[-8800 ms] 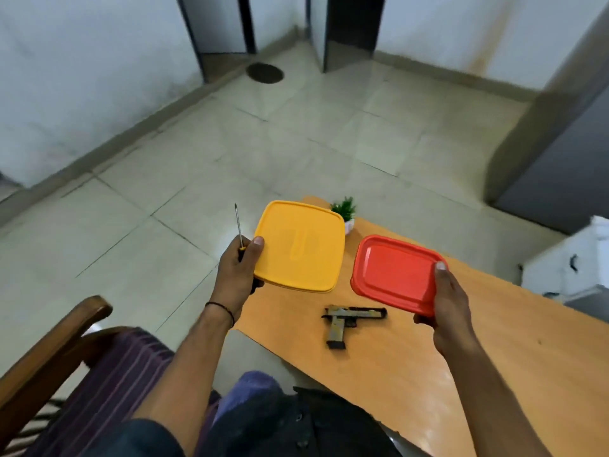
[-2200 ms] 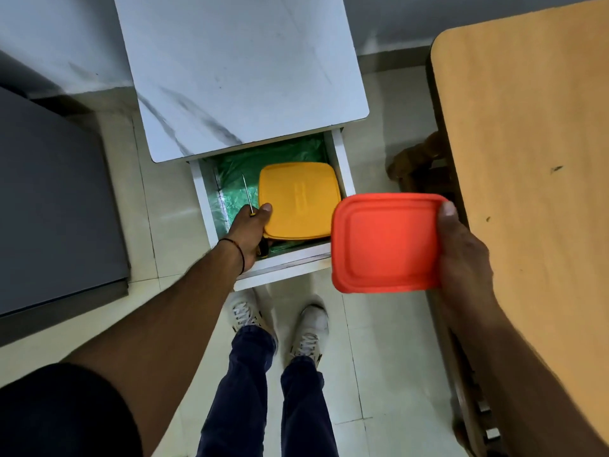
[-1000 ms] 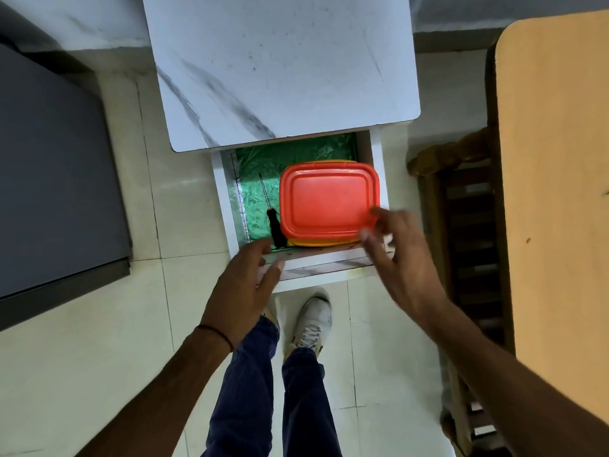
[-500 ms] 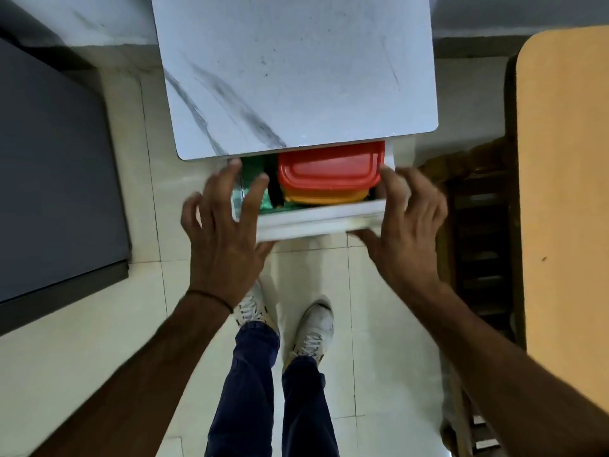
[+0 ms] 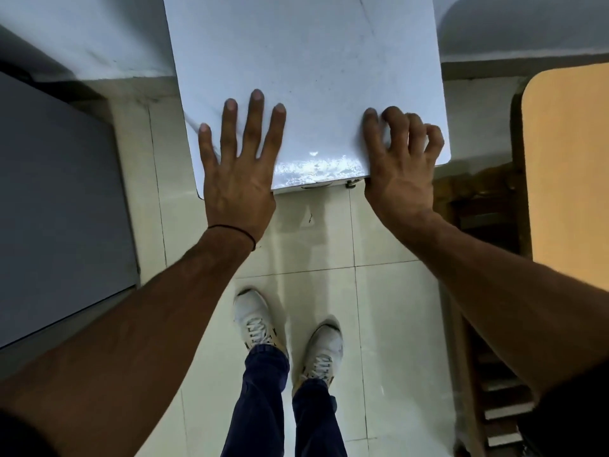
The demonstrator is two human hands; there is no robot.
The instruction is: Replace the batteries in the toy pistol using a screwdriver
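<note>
I stand over a white marble-patterned cabinet whose drawer is pushed in; only a sliver of its front shows under the top's edge. My left hand lies flat with spread fingers over the cabinet's front left edge, holding nothing. My right hand rests at the front right edge with fingers curled and apart, empty too. The red and yellow boxes, the screwdriver and the toy pistol are out of sight.
A grey cabinet stands at the left. The wooden table edge is at the right, with a wooden chair beside it. My legs and white shoes stand on the tiled floor.
Both hands pushed the drawer fully in, hiding the red and yellow boxes and the screwdriver. The hands now rest over the cabinet's front edge.
</note>
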